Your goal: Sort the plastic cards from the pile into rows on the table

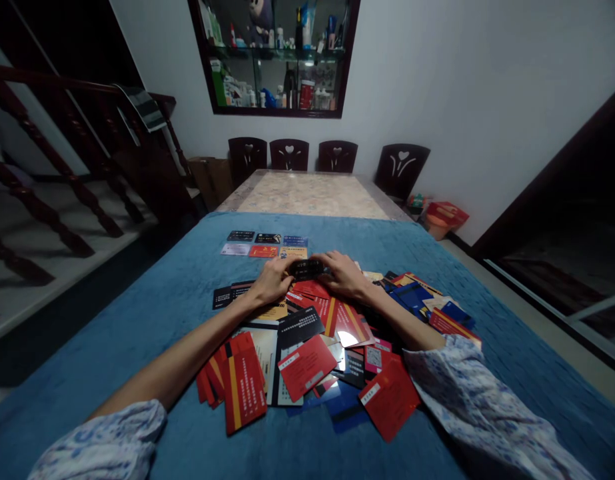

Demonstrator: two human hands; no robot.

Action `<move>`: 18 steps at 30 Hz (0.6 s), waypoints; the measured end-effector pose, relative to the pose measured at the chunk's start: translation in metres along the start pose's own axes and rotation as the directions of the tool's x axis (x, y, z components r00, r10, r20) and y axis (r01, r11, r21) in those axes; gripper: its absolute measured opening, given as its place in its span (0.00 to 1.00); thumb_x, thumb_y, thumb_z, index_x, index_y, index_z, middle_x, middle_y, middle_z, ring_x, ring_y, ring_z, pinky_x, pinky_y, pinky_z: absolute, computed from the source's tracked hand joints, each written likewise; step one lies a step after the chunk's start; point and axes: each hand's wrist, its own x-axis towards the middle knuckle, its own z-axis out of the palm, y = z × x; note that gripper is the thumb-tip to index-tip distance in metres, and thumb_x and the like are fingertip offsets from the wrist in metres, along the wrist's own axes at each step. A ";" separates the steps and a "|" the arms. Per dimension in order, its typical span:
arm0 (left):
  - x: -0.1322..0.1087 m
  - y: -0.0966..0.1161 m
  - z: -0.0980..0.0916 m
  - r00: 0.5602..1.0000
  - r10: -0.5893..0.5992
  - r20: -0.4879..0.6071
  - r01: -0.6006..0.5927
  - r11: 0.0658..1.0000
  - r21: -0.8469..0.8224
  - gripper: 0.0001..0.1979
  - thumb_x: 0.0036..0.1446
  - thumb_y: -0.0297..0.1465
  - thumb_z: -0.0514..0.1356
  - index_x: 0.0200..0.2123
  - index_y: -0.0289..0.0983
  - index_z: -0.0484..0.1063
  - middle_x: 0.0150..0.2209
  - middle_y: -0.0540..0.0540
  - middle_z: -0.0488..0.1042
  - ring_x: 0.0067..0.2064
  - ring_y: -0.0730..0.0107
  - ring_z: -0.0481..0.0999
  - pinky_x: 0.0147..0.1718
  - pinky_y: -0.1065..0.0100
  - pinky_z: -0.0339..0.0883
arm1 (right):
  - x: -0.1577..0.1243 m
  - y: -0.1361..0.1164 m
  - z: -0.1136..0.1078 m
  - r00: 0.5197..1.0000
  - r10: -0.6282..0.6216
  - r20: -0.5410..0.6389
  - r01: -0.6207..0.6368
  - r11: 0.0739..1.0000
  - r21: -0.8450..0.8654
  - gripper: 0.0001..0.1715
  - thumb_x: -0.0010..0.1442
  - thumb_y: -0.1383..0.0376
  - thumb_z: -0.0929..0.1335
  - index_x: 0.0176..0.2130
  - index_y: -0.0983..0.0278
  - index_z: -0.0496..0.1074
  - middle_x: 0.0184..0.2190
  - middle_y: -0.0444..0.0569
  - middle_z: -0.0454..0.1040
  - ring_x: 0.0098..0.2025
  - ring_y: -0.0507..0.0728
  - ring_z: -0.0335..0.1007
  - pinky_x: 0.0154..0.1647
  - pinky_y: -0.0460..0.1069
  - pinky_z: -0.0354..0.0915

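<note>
My left hand (274, 279) and my right hand (341, 272) meet over the far end of a pile of cards and both grip one black card (307, 269) between their fingers. Under my forearms lies a loose heap of plastic cards (307, 363), mostly red, black and blue, spread on a blue cloth (152, 300). Beyond my hands, several cards (265, 245) lie side by side in two neat rows.
The blue cloth covers the near part of a long table; its far end shows a marbled top (307, 193) with dark chairs (289, 155) behind. A wooden stair railing (62, 160) runs on the left. A wall cabinet (277, 57) holds bottles. Red bags (444, 217) sit on the floor at right.
</note>
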 end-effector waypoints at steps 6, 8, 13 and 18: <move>-0.001 -0.001 0.002 0.999 -0.028 0.024 0.029 0.999 -0.034 0.29 0.52 0.23 0.61 0.59 0.36 0.69 0.52 0.40 0.77 0.52 0.55 0.75 0.54 0.54 0.68 | 0.001 0.004 0.004 1.000 -0.001 0.023 0.001 1.000 -0.006 0.32 0.61 0.63 0.68 0.64 0.60 0.66 0.47 0.57 0.71 0.47 0.62 0.63 0.45 0.54 0.59; -0.001 -0.003 0.003 0.999 -0.042 0.034 0.043 0.998 -0.041 0.30 0.51 0.24 0.61 0.59 0.35 0.69 0.53 0.38 0.76 0.53 0.53 0.75 0.54 0.53 0.68 | 0.002 0.006 0.005 1.000 -0.004 0.030 0.004 1.000 0.005 0.33 0.61 0.62 0.68 0.64 0.61 0.65 0.47 0.57 0.71 0.47 0.63 0.63 0.46 0.55 0.60; -0.001 -0.008 0.005 0.997 -0.056 0.053 0.059 0.997 -0.040 0.31 0.51 0.25 0.61 0.60 0.35 0.68 0.54 0.37 0.75 0.54 0.53 0.74 0.55 0.52 0.67 | 0.001 0.009 0.006 0.999 0.003 0.046 -0.004 1.000 0.026 0.34 0.62 0.59 0.68 0.64 0.64 0.65 0.47 0.59 0.71 0.49 0.64 0.63 0.48 0.56 0.60; 0.000 -0.008 0.003 0.996 -0.058 0.070 0.059 0.998 -0.019 0.30 0.51 0.26 0.61 0.60 0.34 0.68 0.54 0.37 0.75 0.55 0.52 0.74 0.57 0.52 0.66 | 0.002 0.015 0.009 0.999 -0.012 0.041 0.009 0.997 0.076 0.34 0.62 0.57 0.69 0.63 0.66 0.65 0.47 0.59 0.71 0.49 0.63 0.62 0.49 0.56 0.61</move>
